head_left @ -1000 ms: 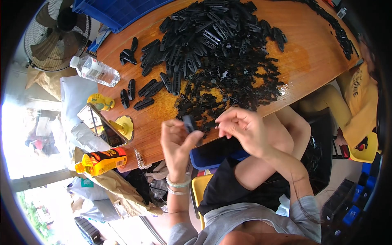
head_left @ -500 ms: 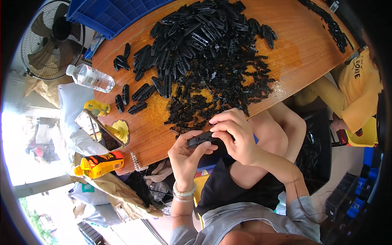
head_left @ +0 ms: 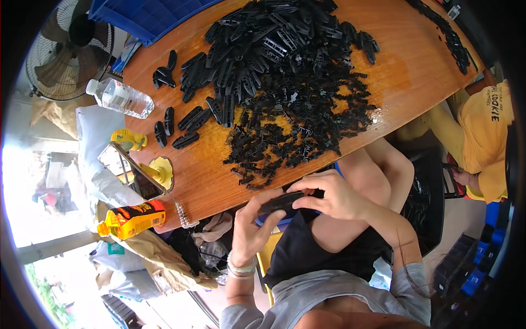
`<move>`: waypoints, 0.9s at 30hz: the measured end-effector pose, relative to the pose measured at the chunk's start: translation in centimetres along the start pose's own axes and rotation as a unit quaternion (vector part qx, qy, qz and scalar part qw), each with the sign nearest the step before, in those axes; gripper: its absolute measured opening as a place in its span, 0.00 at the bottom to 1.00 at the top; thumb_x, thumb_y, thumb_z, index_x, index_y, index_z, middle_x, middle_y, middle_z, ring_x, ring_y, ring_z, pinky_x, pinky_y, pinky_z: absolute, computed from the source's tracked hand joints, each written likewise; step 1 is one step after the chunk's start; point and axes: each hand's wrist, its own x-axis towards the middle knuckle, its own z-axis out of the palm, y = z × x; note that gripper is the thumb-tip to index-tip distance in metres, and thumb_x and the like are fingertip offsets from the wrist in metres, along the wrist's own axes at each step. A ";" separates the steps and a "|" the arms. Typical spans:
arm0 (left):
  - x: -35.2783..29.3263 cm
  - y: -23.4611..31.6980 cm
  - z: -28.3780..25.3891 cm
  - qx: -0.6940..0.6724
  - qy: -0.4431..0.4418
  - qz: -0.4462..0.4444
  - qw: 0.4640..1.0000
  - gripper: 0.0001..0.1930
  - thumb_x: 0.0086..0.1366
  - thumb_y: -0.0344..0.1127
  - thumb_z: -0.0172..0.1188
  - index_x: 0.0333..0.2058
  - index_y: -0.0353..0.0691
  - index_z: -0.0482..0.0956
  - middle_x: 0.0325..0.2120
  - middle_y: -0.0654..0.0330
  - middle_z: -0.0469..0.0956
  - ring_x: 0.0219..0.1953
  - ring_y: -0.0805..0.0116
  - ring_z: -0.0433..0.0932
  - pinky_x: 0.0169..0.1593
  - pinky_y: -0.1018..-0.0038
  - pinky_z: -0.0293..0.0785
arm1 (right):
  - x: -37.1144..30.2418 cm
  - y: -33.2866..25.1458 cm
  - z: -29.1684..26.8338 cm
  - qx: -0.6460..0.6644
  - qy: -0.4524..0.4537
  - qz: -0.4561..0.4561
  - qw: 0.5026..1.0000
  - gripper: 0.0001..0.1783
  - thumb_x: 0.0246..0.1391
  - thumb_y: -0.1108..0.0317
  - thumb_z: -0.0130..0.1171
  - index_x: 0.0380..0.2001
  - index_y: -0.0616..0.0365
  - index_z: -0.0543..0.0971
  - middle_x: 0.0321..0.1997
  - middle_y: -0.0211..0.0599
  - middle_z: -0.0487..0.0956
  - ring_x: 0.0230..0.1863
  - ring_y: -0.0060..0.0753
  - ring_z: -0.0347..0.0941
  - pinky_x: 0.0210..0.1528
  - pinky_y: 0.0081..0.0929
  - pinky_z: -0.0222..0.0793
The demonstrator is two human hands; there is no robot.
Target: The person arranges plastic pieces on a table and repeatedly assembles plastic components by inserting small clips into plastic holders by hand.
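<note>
Just off the near table edge, above my lap, both hands hold one long black plastic part (head_left: 281, 203). Fingers and thumb of my left hand (head_left: 251, 226) grip its left end. The right end is pinched between thumb and fingers of my right hand (head_left: 335, 195). Beyond my hands, many small black plastic clips (head_left: 298, 134) lie scattered on the wooden table (head_left: 205, 189). A heap of long black plastic parts (head_left: 263, 38) rises behind them. Several similar black parts (head_left: 189, 122) lie apart to the left of the clips. Fine detail on the held part is too small to tell.
At the table's left stand a phone (head_left: 143, 181) on a yellow stand, an orange drink bottle (head_left: 131, 219) and a lying clear bottle (head_left: 120, 98). A blue crate (head_left: 148, 19) and a fan (head_left: 71, 49) are farther back. Another person in a yellow top (head_left: 485, 131) sits right.
The black part has turned and moved slightly right and down. My right hand has lowered and now pinches its right end. The other person's arm at the right has shifted.
</note>
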 end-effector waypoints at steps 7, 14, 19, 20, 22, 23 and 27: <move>8.1 0.9 -8.9 0.392 0.269 0.220 0.852 0.15 0.50 0.21 0.60 0.39 0.34 0.75 0.36 0.54 0.75 0.40 0.61 0.74 0.44 0.69 0.70 | 7.6 1.8 0.7 -0.160 0.065 -0.140 0.975 0.07 0.48 0.72 0.61 0.31 0.64 0.79 0.30 0.37 0.76 0.35 0.38 0.73 0.38 0.31 0.68; 11.4 0.6 -11.6 0.623 0.261 0.255 0.692 0.12 0.49 0.21 0.57 0.35 0.32 0.73 0.35 0.51 0.71 0.41 0.51 0.69 0.46 0.60 0.66 | 12.2 3.3 3.0 -0.293 0.097 -0.142 0.940 0.04 0.45 0.73 0.61 0.27 0.59 0.79 0.34 0.30 0.72 0.40 0.34 0.65 0.44 0.31 0.58; 9.5 -0.6 -10.8 0.601 0.225 0.261 0.721 0.11 0.49 0.22 0.60 0.33 0.32 0.72 0.36 0.51 0.71 0.39 0.51 0.69 0.44 0.61 0.67 | 11.8 4.1 2.7 -0.266 0.111 -0.136 0.948 0.04 0.46 0.73 0.61 0.29 0.58 0.80 0.33 0.30 0.72 0.42 0.34 0.64 0.45 0.32 0.58; 9.0 -0.7 -10.5 0.575 0.212 0.277 0.740 0.11 0.49 0.23 0.61 0.33 0.32 0.72 0.36 0.51 0.72 0.39 0.51 0.70 0.43 0.62 0.69 | 11.7 3.9 2.7 -0.263 0.102 -0.144 0.949 0.05 0.46 0.72 0.61 0.29 0.58 0.80 0.34 0.30 0.72 0.42 0.34 0.64 0.45 0.32 0.58; 8.3 -1.0 -10.0 0.549 0.199 0.294 0.757 0.12 0.49 0.23 0.63 0.33 0.32 0.72 0.36 0.51 0.73 0.39 0.52 0.71 0.42 0.63 0.70 | 11.8 3.9 2.9 -0.267 0.095 -0.148 0.948 0.06 0.46 0.71 0.62 0.30 0.58 0.80 0.34 0.31 0.71 0.42 0.34 0.64 0.45 0.33 0.57; 8.1 -1.3 -9.6 0.493 0.237 0.273 0.791 0.12 0.49 0.23 0.64 0.33 0.31 0.73 0.36 0.51 0.73 0.39 0.52 0.73 0.41 0.64 0.71 | 12.0 4.0 3.1 -0.267 0.097 -0.148 0.947 0.06 0.46 0.71 0.62 0.30 0.58 0.80 0.34 0.31 0.71 0.42 0.34 0.64 0.45 0.33 0.57; 8.2 -2.3 -10.7 0.431 0.251 0.271 0.823 0.13 0.49 0.22 0.64 0.35 0.30 0.73 0.36 0.50 0.74 0.39 0.51 0.74 0.42 0.66 0.72 | 12.5 3.8 3.6 -0.292 0.108 -0.129 0.941 0.07 0.44 0.71 0.63 0.30 0.57 0.80 0.33 0.31 0.71 0.42 0.34 0.64 0.44 0.33 0.57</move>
